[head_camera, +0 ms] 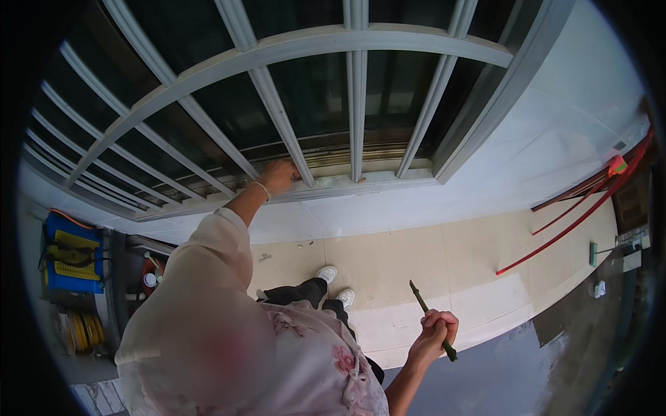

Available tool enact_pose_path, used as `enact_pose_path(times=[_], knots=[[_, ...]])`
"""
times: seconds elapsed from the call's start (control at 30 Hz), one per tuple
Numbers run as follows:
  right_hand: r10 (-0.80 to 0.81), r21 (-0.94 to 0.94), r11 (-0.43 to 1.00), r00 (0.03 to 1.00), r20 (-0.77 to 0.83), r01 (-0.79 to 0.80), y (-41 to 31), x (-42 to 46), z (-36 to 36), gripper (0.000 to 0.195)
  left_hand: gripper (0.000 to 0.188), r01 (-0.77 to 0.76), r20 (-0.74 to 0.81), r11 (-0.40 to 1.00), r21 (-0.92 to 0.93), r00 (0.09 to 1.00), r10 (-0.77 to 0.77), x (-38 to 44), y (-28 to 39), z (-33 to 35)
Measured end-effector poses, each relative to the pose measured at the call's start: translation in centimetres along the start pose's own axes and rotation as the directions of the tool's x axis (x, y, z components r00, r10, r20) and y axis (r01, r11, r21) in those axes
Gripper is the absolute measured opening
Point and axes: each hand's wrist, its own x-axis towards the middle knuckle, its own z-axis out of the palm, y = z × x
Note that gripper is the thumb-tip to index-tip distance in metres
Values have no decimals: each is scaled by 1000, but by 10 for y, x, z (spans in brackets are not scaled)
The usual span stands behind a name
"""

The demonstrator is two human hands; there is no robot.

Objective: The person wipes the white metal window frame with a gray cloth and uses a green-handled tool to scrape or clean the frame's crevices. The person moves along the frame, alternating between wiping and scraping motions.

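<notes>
My left hand (279, 176), with a thin bracelet at the wrist, reaches between the pale bars of a window grille (276, 109) and rests at the window sill (333, 183). Its fingertips are partly hidden by a bar, so whether they hold anything cannot be made out. At the lower right, my right hand (440, 333) is closed around a short green plant stem (419, 295), held at a slant over the tiled floor. Behind the grille lie dark window panes (307, 93) and a brassy window track (374, 154).
Beige floor tiles (385, 260) run below the white wall (333, 218). Two red poles (567, 232) lean at the right, near a green-headed broom (593, 255). At the left are a blue and yellow container with straps (73, 252) and a coiled yellow hose (86, 332).
</notes>
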Motion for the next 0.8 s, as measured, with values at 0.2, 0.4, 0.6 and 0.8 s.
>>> enact_pose_path(times=[0.2,0.4,0.6,0.8], knots=[[62,-32,998,998,16,-61,12,-1,-3,12,34,-58,-450,995,-82,893,15,-13,12,-13],[108,110,986,978,177,-129,10,7,17,9,33,-150,-583,936,-320,810,-69,-8,5,6],[232,-64,972,903,362,-225,0,8,72,33,28,-135,-565,860,-492,801,-198,14,-10,26],[433,-594,789,827,358,-156,10,14,107,61,28,-246,-491,755,-607,864,-114,5,-3,24]])
